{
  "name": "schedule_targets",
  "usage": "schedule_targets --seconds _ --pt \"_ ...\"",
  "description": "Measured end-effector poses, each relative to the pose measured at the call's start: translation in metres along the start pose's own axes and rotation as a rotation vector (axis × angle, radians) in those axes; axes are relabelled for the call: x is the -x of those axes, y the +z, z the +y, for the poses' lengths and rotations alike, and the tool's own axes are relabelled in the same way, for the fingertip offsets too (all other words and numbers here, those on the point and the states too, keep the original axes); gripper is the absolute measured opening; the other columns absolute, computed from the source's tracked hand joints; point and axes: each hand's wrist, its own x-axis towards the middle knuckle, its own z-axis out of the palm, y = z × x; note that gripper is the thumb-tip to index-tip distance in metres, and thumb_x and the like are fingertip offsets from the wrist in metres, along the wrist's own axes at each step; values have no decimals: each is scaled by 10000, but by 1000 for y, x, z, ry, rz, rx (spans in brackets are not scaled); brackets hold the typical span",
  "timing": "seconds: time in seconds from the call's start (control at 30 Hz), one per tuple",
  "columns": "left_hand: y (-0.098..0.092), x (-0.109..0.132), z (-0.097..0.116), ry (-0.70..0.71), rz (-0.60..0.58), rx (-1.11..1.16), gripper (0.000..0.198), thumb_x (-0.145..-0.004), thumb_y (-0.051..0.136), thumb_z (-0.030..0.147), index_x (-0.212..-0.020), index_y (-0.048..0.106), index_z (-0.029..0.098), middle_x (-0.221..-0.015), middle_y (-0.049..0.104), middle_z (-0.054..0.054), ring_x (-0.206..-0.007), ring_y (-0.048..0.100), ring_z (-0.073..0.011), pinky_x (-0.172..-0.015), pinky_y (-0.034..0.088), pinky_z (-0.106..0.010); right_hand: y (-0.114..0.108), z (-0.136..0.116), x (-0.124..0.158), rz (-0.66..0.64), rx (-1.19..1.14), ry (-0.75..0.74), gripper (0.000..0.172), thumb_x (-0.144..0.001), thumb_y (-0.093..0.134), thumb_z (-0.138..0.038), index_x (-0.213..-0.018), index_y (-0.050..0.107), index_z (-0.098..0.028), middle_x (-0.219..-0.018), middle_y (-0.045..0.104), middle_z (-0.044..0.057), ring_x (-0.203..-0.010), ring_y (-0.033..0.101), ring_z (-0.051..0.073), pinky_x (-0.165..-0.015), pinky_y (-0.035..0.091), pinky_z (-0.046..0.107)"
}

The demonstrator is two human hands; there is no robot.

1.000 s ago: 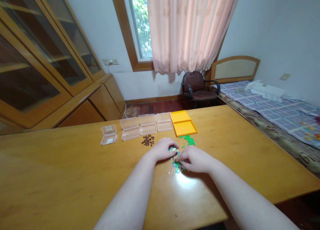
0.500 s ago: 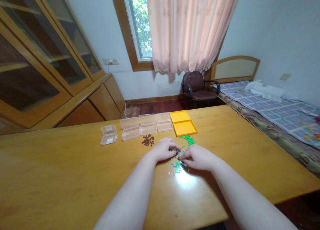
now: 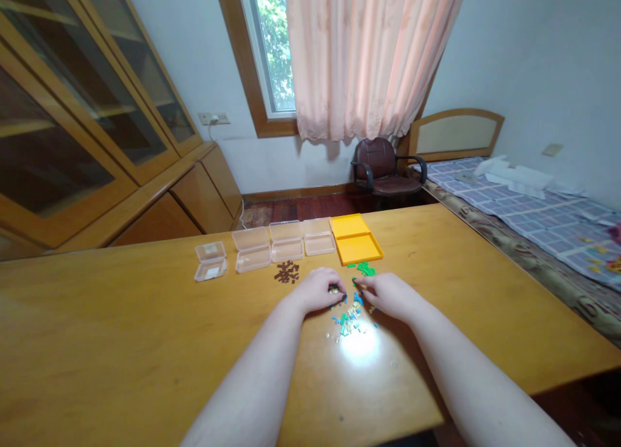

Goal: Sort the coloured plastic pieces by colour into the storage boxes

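Observation:
My left hand rests on the table with its fingers curled over some small pale pieces. Thumb and forefinger meet at the tips, and whatever may lie between them is too small to make out. To the right, my right hand is open, forefinger stretched toward a small green piece by the green pile, thumb apart from it. Between and below the hands lie mixed small building pieces, among them blue ones, pale ones and green ones. A heap of brown pieces sits left of my left hand.
Behind the piles stand an open yellow case and several open clear plastic boxes, the smallest at the left end. Light glares on the wooden table. A chair and a bed are beyond its edge.
My right hand has moved away from the mixed pieces, up and right toward the green pile, uncovering pale and blue pieces. The left hand's fingers have drawn in slightly.

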Motion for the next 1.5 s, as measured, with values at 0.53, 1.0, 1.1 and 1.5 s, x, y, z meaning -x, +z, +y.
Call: schedule_targets --seconds 0.53,1.0,1.1,1.5 --pt "3 -1 -1 -3 5 -14 110 -728 601 253 -787 682 210 -824 670 1 -825 569 -149 -779 417 -248 -4 -20 13 -224 -248 -253 315 -755 520 -256 -1010 704 -270 -824 731 1 -635 602 133 -576 373 211" --pt "2 3 -2 52 -3 32 343 -700 511 99 -904 715 283 -901 629 10 -875 547 -142 -841 413 -258 -10 -12 9 -181 -94 -210 272 -809 462 -313 -766 713 -217 -588 636 -6 -500 454 105 -506 261 224" --pt "3 3 -1 71 -10 26 391 -678 492 66 -925 712 275 -924 624 5 -892 544 -145 -843 415 -257 -8 -13 9 -179 -100 -209 274 -814 463 -329 -867 716 -237 -693 683 8 -566 526 121 -537 303 221" --pt "3 1 1 56 125 -153 350 -748 490 119 -968 701 291 -985 604 -18 -944 521 -174 -876 398 -322 -6 -5 4 -17 -66 18 368 -844 412 -330 -1144 623 -289 -958 715 51 -809 651 204 -687 431 266"
